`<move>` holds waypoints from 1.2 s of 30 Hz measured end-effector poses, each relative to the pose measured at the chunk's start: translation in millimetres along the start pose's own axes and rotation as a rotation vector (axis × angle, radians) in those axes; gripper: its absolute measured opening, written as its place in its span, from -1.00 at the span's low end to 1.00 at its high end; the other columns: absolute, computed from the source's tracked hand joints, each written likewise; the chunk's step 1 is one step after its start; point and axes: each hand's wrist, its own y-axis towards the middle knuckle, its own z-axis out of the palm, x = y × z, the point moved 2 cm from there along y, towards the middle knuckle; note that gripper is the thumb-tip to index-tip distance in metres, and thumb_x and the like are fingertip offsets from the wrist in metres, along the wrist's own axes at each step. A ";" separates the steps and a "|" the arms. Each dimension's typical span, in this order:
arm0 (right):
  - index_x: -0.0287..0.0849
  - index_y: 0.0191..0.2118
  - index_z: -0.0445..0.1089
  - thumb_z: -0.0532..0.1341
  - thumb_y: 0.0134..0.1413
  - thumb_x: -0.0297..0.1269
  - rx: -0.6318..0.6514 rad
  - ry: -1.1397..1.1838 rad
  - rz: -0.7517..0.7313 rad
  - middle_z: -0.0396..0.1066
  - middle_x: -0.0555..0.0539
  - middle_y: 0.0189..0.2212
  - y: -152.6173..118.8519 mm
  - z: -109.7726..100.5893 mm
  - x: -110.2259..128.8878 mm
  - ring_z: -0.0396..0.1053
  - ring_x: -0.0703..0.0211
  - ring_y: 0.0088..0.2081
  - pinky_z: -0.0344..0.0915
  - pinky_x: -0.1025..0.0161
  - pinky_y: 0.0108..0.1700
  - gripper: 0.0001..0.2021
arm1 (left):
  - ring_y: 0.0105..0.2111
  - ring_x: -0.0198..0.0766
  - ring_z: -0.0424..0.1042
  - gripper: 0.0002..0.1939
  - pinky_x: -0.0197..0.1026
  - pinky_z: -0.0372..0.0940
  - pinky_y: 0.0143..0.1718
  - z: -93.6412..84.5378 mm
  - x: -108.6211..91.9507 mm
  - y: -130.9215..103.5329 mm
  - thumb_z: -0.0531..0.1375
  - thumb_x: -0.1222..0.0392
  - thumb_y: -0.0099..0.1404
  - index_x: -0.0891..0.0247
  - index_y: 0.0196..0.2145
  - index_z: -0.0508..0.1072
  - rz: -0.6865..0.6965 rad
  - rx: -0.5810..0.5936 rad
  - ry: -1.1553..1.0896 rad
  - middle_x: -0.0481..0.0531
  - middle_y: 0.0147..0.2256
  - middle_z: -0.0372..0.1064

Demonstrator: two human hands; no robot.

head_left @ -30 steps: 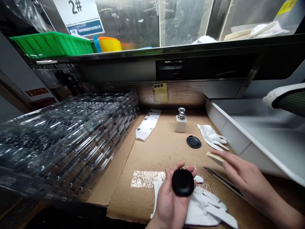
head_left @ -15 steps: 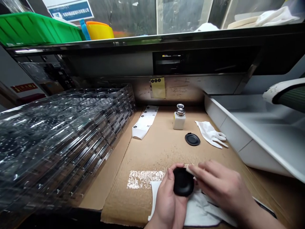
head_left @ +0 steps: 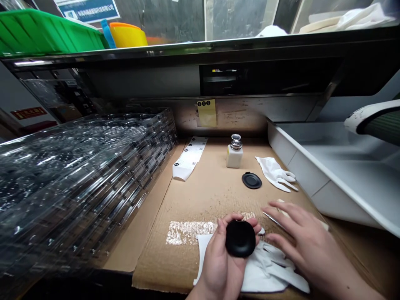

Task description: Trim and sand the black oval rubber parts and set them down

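My left hand (head_left: 226,254) is closed around a round, glossy black case (head_left: 240,238), cradling it palm up with the fingers behind and the thumb along its left side. My right hand (head_left: 303,237) is to the right of it, thumb and fingers apart. Beneath its fingers lie a thin silvery strip (head_left: 273,219) and a cream-coloured stick-like piece (head_left: 323,225), partly hidden; contact with them is unclear. A small white scrap (head_left: 261,231) shows beside my left fingertips. White gloves (head_left: 268,271) lie crumpled under both hands.
Beyond my hands are a flat black disc (head_left: 251,180), a white glove (head_left: 276,175), a white pump bottle (head_left: 234,156) and a label strip (head_left: 189,158). Stacked clear plastic trays (head_left: 125,166) line the left; a white bin (head_left: 296,158) stands right. A shelf (head_left: 175,52) spans the back.
My right hand has moved away from the case to the right, and its fingers have spread. The left hand still holds the case, whose face now shows more fully.
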 end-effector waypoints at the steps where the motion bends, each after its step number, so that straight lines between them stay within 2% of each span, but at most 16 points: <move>1: 0.04 0.03 0.23 0.10 0.03 0.01 0.034 0.074 -0.027 0.27 -0.06 -0.01 2.3 0.5 11.4 0.24 0.02 -0.02 0.24 0.05 -0.05 -0.57 | -0.12 -0.09 0.37 -0.63 -0.02 0.09 0.00 0.7 -0.1 -0.7 -0.07 -0.02 0.29 0.30 -0.25 0.37 0.008 0.009 0.000 0.20 -0.20 0.42; 3: 0.05 0.04 0.22 0.19 -0.04 -0.05 0.117 0.208 -0.033 0.28 -0.05 -0.01 9.3 1.5 30.4 0.24 0.05 -0.01 0.25 0.08 -0.03 -0.52 | -0.11 -0.11 0.36 -0.63 -0.04 0.11 -0.02 1.3 -0.3 -1.7 -0.09 0.01 0.31 0.30 -0.26 0.38 0.030 0.011 0.013 0.15 -0.20 0.41; 5: 0.05 0.00 0.27 0.24 -0.08 -0.16 0.199 0.324 0.001 0.30 -0.04 -0.04 18.6 1.9 40.2 0.27 0.09 -0.06 0.27 0.13 -0.06 -0.56 | -0.11 -0.14 0.35 -0.63 -0.07 0.13 -0.04 1.3 -0.3 -1.9 -0.09 0.03 0.32 0.30 -0.24 0.40 0.041 0.003 0.037 0.12 -0.19 0.40; 7: 0.05 -0.13 0.36 0.23 -0.05 -0.24 0.235 0.423 0.035 0.35 0.00 -0.11 28.4 0.1 39.9 0.32 0.16 -0.12 0.30 0.20 -0.11 -0.71 | -0.11 -0.16 0.34 -0.63 -0.09 0.13 -0.05 1.4 0.0 -1.7 -0.10 0.05 0.32 0.32 -0.23 0.40 0.039 -0.001 0.044 0.14 -0.17 0.39; 9: 0.02 -0.26 0.41 0.15 0.04 -0.23 0.209 0.480 0.065 0.40 0.03 -0.21 36.1 -5.1 31.5 0.35 0.21 -0.19 0.31 0.28 -0.17 -0.86 | -0.12 -0.16 0.35 -0.64 -0.09 0.14 -0.06 2.1 0.6 -1.6 -0.08 0.05 0.32 0.33 -0.22 0.39 0.029 0.006 0.041 0.17 -0.18 0.40; 10: -0.01 -0.30 0.41 0.10 0.09 -0.21 0.175 0.487 0.091 0.41 0.03 -0.25 38.1 -8.9 25.2 0.36 0.22 -0.21 0.31 0.29 -0.18 -0.85 | -0.14 -0.15 0.36 -0.64 -0.08 0.14 -0.06 2.5 0.8 -1.6 -0.07 0.05 0.31 0.34 -0.21 0.39 0.022 0.005 0.045 0.19 -0.19 0.41; 12: -0.04 -0.33 0.40 0.01 0.15 -0.16 0.078 0.453 0.155 0.43 0.01 -0.30 36.0 -17.1 11.1 0.37 0.22 -0.23 0.31 0.30 -0.21 -0.76 | -0.17 -0.12 0.38 -0.64 -0.05 0.13 -0.06 2.9 1.0 -1.6 -0.05 0.02 0.30 0.34 -0.20 0.37 0.011 -0.013 0.058 0.23 -0.22 0.43; 15: -0.02 -0.35 0.39 0.00 0.13 -0.06 -0.027 0.289 0.208 0.43 0.03 -0.33 16.3 -23.0 -8.1 0.39 0.22 -0.29 0.31 0.32 -0.29 -0.72 | -0.17 -0.10 0.38 -0.62 -0.04 0.12 -0.06 1.6 0.6 -0.9 -0.05 0.00 0.29 0.34 -0.19 0.37 0.007 -0.050 0.042 0.25 -0.20 0.42; 19: 0.02 -0.30 0.38 -0.04 0.11 0.02 0.005 -0.058 0.188 0.42 0.04 -0.29 -24.7 -7.3 -26.9 0.40 0.18 -0.31 0.31 0.28 -0.42 -0.68 | -0.16 -0.11 0.34 -0.62 -0.05 0.17 -0.14 -2.7 0.4 1.3 -0.06 0.02 0.30 0.32 -0.15 0.38 0.017 -0.019 -0.003 0.23 -0.11 0.36; 23: 0.02 -0.20 0.37 -0.10 0.14 0.03 0.032 -0.216 0.156 0.39 0.01 -0.22 -47.5 12.8 -36.7 0.38 0.11 -0.23 0.34 0.19 -0.36 -0.63 | -0.16 -0.11 0.33 -0.64 -0.08 0.19 -0.19 -5.9 0.4 1.3 -0.05 0.07 0.30 0.30 -0.12 0.38 0.025 0.003 -0.021 0.22 -0.04 0.31; 28: -0.02 -0.22 0.37 -0.10 0.14 0.02 0.050 -0.224 0.186 0.38 -0.03 -0.22 -47.0 20.3 -35.5 0.38 0.10 -0.23 0.35 0.19 -0.38 -0.63 | -0.13 -0.08 0.36 -0.65 -0.04 0.15 -0.08 -5.1 -1.1 -1.6 -0.03 0.10 0.28 0.30 -0.07 0.33 -0.044 -0.049 -0.085 0.23 -0.05 0.33; 31: -0.01 -0.22 0.34 -0.06 0.12 0.03 0.060 -0.165 0.230 0.39 -0.01 -0.20 -48.5 23.3 -37.0 0.40 0.10 -0.23 0.36 0.22 -0.43 -0.66 | -0.14 -0.07 0.38 -0.69 -0.03 0.12 -0.03 -5.2 -2.5 -2.1 -0.02 0.09 0.27 0.28 -0.12 0.33 -0.071 -0.045 -0.112 0.24 -0.10 0.37; 36: 0.05 -0.16 0.28 -0.01 0.08 0.08 0.035 -0.053 0.341 0.45 0.07 -0.26 -53.2 25.7 -45.2 0.45 0.19 -0.38 0.38 0.32 -0.50 -0.68 | -0.17 -0.08 0.41 -0.71 -0.05 0.11 -0.03 -8.7 -2.7 0.6 0.00 -0.01 0.24 0.22 -0.21 0.31 -0.056 -0.027 -0.144 0.22 -0.17 0.41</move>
